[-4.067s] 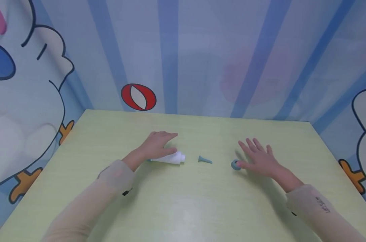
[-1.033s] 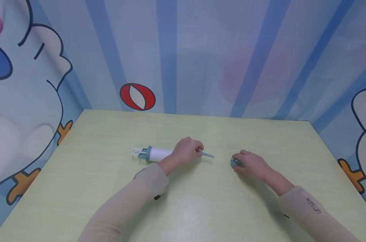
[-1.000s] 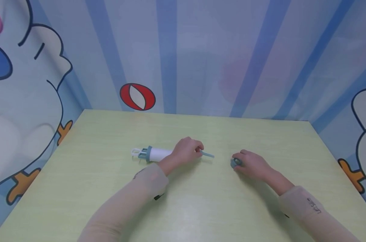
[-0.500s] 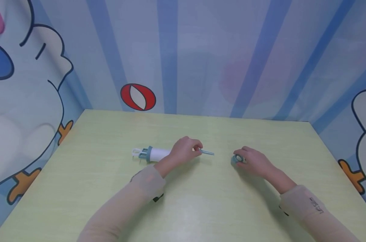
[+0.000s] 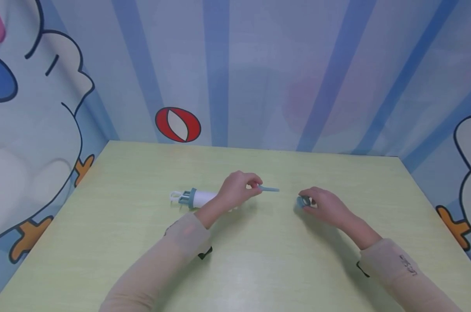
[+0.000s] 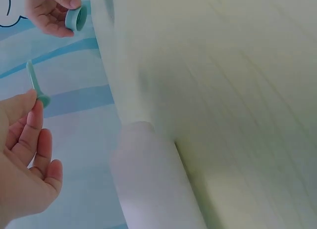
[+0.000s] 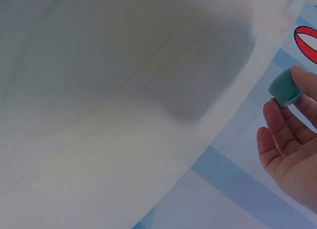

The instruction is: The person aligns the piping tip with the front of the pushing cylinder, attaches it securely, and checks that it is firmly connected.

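My left hand [image 5: 233,190] pinches the flared end of a slim teal nozzle [image 5: 269,189] between thumb and fingertips, its narrow end pointing right toward the other hand. In the left wrist view the nozzle [image 6: 32,76] tapers to a thin tip. A short teal ring cap [image 5: 300,202] is held by the thumb and fingers of my right hand [image 5: 328,209]; the right wrist view shows the cap [image 7: 284,86] from its side. Below the left forearm lies a white syringe-like barrel [image 5: 203,199] with a teal end piece [image 5: 186,197] and white loop handle; the hand hides its front.
The pale yellow table [image 5: 266,260] reaches back to a blue striped backdrop [image 5: 259,78]. Cartoon-printed side panels [image 5: 33,143] stand at left and right. Nothing else lies on the tabletop near the hands.
Both hands, open at first, have taken hold of the nozzle and the ring cap. In the last second the left hand has raised the nozzle; the right hand has lifted the cap slightly.
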